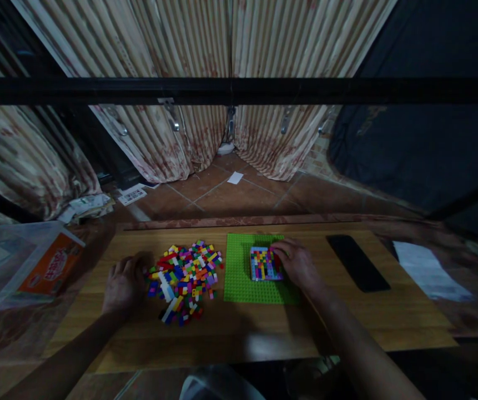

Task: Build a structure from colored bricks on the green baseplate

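My left hand [122, 284] rests at the left edge of a loose pile of small toy bricks [189, 272] in many colours. Its fingers are curled, and their tips are in shadow, so what they hold, if anything, is hidden. On a green studded baseplate [239, 283] sits a low rectangular block of multicoloured bricks [261, 265] with a pale outer edge. My right hand [299, 264] is over the right side of this block, thumb and fingers pinched at its upper right corner on a small toy brick. Red bricks show beneath the fingers.
The wooden table [230, 333] carries a black phone-like slab [357, 264] on the right. Beyond its right end lies a white paper sheet [430, 269]. At the left stands a clear plastic box [18, 261] with an orange label. A dark horizontal bar [239, 91] crosses before the curtains.
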`<state>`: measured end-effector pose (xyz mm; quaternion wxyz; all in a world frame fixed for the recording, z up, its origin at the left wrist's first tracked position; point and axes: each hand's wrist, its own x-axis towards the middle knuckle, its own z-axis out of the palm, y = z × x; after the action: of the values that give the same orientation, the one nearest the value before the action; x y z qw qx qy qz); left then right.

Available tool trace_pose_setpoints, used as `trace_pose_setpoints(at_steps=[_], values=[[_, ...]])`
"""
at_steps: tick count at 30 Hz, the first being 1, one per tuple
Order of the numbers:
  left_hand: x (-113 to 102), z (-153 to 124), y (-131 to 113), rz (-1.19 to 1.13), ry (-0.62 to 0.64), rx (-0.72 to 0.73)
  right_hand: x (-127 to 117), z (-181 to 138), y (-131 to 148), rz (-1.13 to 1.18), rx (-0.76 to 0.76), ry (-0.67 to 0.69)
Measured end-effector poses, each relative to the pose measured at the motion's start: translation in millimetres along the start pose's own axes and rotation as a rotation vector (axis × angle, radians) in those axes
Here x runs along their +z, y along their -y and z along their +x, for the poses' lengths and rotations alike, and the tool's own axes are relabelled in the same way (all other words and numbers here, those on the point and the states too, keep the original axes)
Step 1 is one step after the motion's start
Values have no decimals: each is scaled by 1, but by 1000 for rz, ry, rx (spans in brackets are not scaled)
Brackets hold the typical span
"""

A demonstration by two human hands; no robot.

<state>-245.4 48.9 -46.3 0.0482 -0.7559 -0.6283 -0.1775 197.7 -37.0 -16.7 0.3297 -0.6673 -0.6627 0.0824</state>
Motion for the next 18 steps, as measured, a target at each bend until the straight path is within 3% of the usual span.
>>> trace_pose_setpoints(at_steps=[12,18], values=[[0,0,-1,-11,9,-6,-1,8,-3,18,-35,97],[2,0,1,30,15,11,-11,19,-1,87,55,187]])
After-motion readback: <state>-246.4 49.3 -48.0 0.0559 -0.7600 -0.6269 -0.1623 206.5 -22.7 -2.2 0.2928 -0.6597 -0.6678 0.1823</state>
